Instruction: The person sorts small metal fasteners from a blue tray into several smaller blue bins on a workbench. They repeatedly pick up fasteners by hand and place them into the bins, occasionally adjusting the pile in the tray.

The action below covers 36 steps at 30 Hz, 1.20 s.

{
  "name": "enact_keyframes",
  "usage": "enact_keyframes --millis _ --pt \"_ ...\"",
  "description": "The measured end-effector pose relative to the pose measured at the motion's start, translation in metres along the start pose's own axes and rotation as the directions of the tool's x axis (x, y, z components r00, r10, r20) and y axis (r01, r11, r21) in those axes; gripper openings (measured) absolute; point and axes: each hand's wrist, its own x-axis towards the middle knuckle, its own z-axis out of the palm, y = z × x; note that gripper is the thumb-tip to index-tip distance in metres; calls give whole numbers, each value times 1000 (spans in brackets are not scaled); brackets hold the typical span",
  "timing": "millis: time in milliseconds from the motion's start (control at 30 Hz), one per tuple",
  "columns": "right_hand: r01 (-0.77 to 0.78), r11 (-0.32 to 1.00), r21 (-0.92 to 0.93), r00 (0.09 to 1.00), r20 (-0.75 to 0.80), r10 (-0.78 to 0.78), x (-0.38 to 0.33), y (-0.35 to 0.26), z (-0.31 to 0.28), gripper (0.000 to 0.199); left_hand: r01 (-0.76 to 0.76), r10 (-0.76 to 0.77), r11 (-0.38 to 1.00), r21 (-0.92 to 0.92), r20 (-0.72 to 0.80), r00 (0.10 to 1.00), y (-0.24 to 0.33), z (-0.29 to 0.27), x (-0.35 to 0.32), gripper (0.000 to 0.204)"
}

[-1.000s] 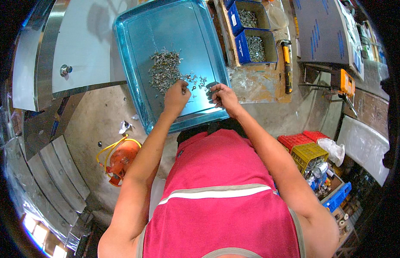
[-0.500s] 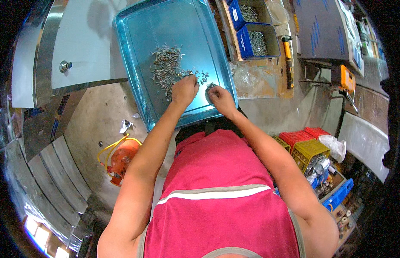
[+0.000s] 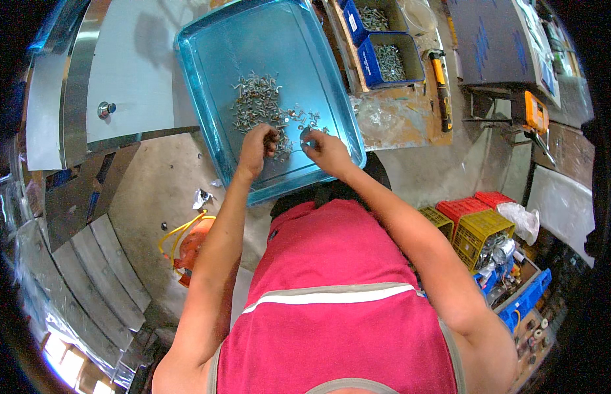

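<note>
A blue metal tray (image 3: pixel 220 59) holds a loose pile of small silvery screws (image 3: pixel 256 98). A smaller scatter of screws and washer-like bits (image 3: pixel 302 118) lies to the right of the pile. My left hand (image 3: pixel 257 150) is at the near side of the pile, fingers curled inward; whatever they hold, if anything, is hidden. My right hand (image 3: pixel 328 154) is over the tray's near right part, thumb and fingers pinching a small dark round piece (image 3: pixel 306 134). Its exact kind is too small to tell.
Right of the tray, two blue bins (image 3: pixel 391 62) of screws stand on a worn board beside a yellow-black cutter-like tool (image 3: pixel 441 92). An orange gas cylinder (image 3: pixel 192 246) stands on the floor at left. Yellow crates (image 3: pixel 482 236) and a red crate (image 3: pixel 458 217) sit at right.
My left hand has moved left and slightly nearer me, away from the scattered bits. My right hand has shifted left with the dark round piece, and the hands remain apart.
</note>
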Motion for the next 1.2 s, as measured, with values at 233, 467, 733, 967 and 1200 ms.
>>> enact_keyframes --millis 233,467,733,967,1200 --pt "99 957 -273 995 34 -93 15 -9 14 21 -185 355 727 661 -131 926 -5 8 -12 36" --pt "-346 566 748 938 277 208 14 5 3 15 -173 416 654 737 -159 895 -14 12 -25 32" --pt "225 945 -236 957 238 -169 36 -4 8 26 -11 395 439 899 -182 901 -35 47 -47 28" --pt "239 970 54 971 -28 -237 31 11 9 14 -57 582 303 951 -138 802 -57 62 -33 27" --pt "-577 463 672 759 652 0 -12 39 -45 33 107 501 287 952 -245 830 -55 79 -22 25"
